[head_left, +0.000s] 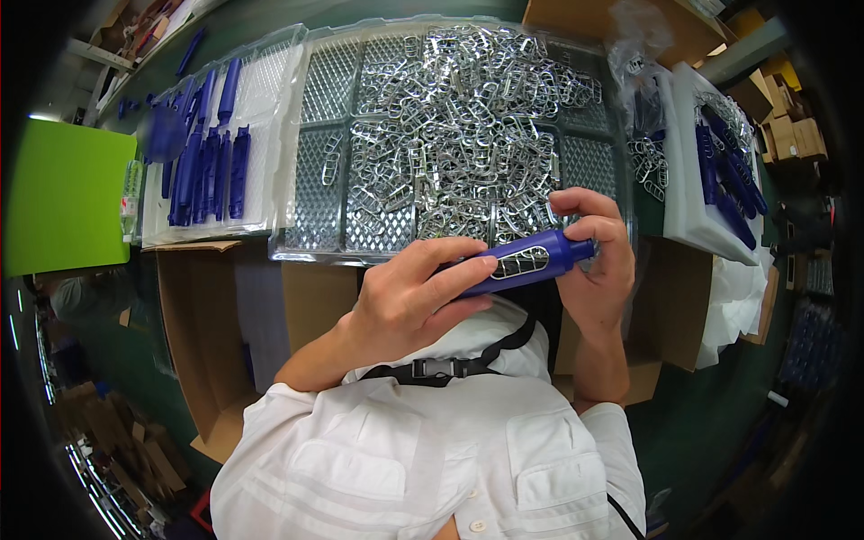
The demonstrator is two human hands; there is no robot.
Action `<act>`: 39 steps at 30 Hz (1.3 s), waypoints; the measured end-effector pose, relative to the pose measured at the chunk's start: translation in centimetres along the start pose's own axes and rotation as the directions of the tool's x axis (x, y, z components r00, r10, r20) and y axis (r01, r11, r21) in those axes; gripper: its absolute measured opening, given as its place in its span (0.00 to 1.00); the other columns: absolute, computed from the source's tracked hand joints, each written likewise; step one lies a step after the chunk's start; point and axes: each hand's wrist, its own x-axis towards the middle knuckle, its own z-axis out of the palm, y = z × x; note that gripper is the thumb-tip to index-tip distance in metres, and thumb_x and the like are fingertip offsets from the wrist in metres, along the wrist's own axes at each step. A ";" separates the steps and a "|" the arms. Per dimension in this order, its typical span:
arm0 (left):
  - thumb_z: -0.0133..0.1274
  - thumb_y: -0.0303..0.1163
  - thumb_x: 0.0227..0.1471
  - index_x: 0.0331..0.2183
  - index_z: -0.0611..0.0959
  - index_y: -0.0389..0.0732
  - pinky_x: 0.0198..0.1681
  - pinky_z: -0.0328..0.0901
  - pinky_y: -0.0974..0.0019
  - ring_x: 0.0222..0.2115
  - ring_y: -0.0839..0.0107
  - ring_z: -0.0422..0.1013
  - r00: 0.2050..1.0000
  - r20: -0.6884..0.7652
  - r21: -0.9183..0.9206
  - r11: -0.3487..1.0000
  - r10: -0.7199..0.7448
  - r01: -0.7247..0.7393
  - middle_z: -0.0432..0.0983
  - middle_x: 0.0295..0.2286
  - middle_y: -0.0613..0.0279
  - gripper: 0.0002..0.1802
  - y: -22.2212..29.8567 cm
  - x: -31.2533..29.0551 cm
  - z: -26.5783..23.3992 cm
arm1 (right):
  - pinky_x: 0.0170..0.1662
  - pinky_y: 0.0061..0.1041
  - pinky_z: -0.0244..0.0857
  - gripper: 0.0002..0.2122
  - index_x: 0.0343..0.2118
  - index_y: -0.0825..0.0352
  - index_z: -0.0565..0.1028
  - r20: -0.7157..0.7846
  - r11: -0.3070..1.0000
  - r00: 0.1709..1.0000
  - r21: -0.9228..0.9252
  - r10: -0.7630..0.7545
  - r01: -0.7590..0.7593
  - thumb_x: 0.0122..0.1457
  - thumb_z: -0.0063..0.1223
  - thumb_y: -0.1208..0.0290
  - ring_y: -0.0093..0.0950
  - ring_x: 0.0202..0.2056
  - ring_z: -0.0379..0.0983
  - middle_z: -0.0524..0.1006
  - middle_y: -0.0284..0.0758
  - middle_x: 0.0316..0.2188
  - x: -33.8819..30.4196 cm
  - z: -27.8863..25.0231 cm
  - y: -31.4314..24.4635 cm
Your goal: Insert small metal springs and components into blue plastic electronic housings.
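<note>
A purple-blue plastic tube (pixel 556 253) lies sideways between my hands, just in front of a clear tray. Set into its side is a silver oval metal frame (pixel 522 263) with crossbars. My left hand (pixel 416 292) wraps the tube's left part, its fingertips at the edge of the metal frame. At the narrower right end, my right hand (pixel 596 252) has its thumb and a finger curled around the tip, while the index finger bends above it. Beyond my hands, the clear compartmented tray (pixel 319 186) carries a heap of similar silver metal frames (pixel 468 117).
At left, another clear tray (pixel 270 99) bears several purple-blue tubes (pixel 238 171). A plastic bottle (pixel 131 200) stands beside a bright green panel (pixel 67 198). White foam (pixel 679 153) at right holds more tubes (pixel 731 171). Open cardboard boxes (pixel 202 333) sit below the table edge.
</note>
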 end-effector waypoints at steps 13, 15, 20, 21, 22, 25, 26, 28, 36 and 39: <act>0.74 0.23 0.44 0.58 0.77 0.35 0.40 0.77 0.58 0.41 0.56 0.80 0.997 -0.076 0.053 0.998 -0.035 0.039 0.78 0.46 0.47 0.39 2.1 0.1 3.5 | 0.59 0.30 0.71 0.27 0.63 0.76 0.65 0.321 0.450 0.839 0.730 0.440 -0.515 0.61 0.59 0.84 0.32 0.54 0.77 0.77 0.49 0.55 -2.6 -2.0 -4.0; 0.74 0.23 0.44 0.59 0.77 0.35 0.40 0.77 0.58 0.41 0.56 0.79 0.996 -0.062 0.056 0.996 -0.069 0.072 0.77 0.46 0.47 0.40 2.5 -0.1 3.9 | 0.59 0.30 0.71 0.27 0.63 0.76 0.65 0.262 0.527 0.823 0.661 0.505 -0.534 0.60 0.60 0.86 0.31 0.54 0.77 0.77 0.47 0.55 -3.7 -1.1 -4.7; 0.66 0.28 0.55 0.54 0.77 0.36 0.36 0.72 0.66 0.33 0.68 0.77 0.904 0.086 -0.391 0.820 -0.420 0.418 0.79 0.39 0.57 0.26 4.5 -1.1 3.4 | 0.58 0.30 0.71 0.24 0.57 0.76 0.70 0.196 0.625 0.866 0.621 0.460 -0.473 0.56 0.60 0.90 0.29 0.52 0.78 0.79 0.43 0.51 -5.3 -0.7 -5.2; 0.66 0.30 0.56 0.52 0.78 0.36 0.35 0.72 0.64 0.32 0.67 0.77 0.912 0.092 -0.397 0.825 -0.401 0.403 0.80 0.36 0.56 0.24 4.3 -1.7 3.8 | 0.58 0.31 0.71 0.21 0.54 0.76 0.71 0.189 0.622 0.850 0.608 0.491 -0.494 0.56 0.59 0.90 0.30 0.51 0.78 0.80 0.43 0.49 -5.8 -0.7 -5.5; 0.66 0.31 0.56 0.51 0.79 0.36 0.34 0.72 0.63 0.30 0.66 0.78 0.920 0.107 -0.402 0.830 -0.376 0.386 0.81 0.34 0.55 0.22 4.1 -2.1 4.3 | 0.58 0.31 0.71 0.21 0.53 0.77 0.72 0.169 0.654 0.854 0.577 0.492 -0.490 0.56 0.59 0.91 0.31 0.50 0.78 0.80 0.44 0.49 -5.9 -0.9 -6.2; 0.61 0.33 0.59 0.46 0.81 0.35 0.32 0.70 0.60 0.27 0.62 0.78 0.908 0.202 -0.400 0.816 -0.366 0.418 0.80 0.29 0.50 0.16 5.1 -2.4 4.3 | 0.59 0.33 0.70 0.20 0.52 0.76 0.72 0.188 0.641 0.858 0.594 0.478 -0.486 0.56 0.62 0.88 0.33 0.51 0.76 0.79 0.44 0.48 -6.4 -0.6 -7.3; 0.60 0.34 0.60 0.45 0.81 0.35 0.31 0.70 0.59 0.26 0.61 0.78 0.910 0.215 -0.441 0.796 -0.353 0.413 0.79 0.28 0.48 0.15 5.3 -2.6 4.4 | 0.58 0.33 0.70 0.20 0.52 0.75 0.72 0.169 0.675 0.876 0.577 0.452 -0.460 0.56 0.62 0.88 0.32 0.50 0.76 0.78 0.43 0.47 -6.6 -0.5 -7.8; 0.58 0.33 0.61 0.43 0.80 0.34 0.32 0.69 0.58 0.26 0.60 0.78 0.913 0.201 -0.382 0.830 -0.356 0.407 0.79 0.27 0.49 0.14 6.3 -2.3 4.0 | 0.58 0.33 0.70 0.20 0.52 0.76 0.72 0.129 0.720 0.878 0.524 0.461 -0.455 0.55 0.61 0.89 0.33 0.51 0.76 0.78 0.44 0.48 -6.6 -0.4 -8.4; 0.53 0.37 0.62 0.55 0.80 0.38 0.30 0.71 0.68 0.23 0.75 0.76 0.897 0.183 -0.559 0.708 -0.403 0.432 0.79 0.23 0.64 0.23 6.0 -0.7 2.6 | 0.60 0.34 0.70 0.21 0.55 0.77 0.68 -0.024 0.795 0.902 0.484 0.430 -0.366 0.58 0.57 0.87 0.36 0.52 0.78 0.78 0.51 0.50 -4.3 1.9 -9.3; 0.51 0.35 0.64 0.64 0.74 0.43 0.30 0.69 0.73 0.25 0.81 0.72 0.842 0.306 -0.631 0.567 -0.445 0.529 0.77 0.26 0.68 0.28 5.8 0.3 1.7 | 0.57 0.34 0.72 0.22 0.56 0.78 0.66 -0.079 0.840 0.908 0.419 0.412 -0.345 0.58 0.56 0.87 0.36 0.50 0.79 0.79 0.53 0.48 -3.4 2.4 -8.8</act>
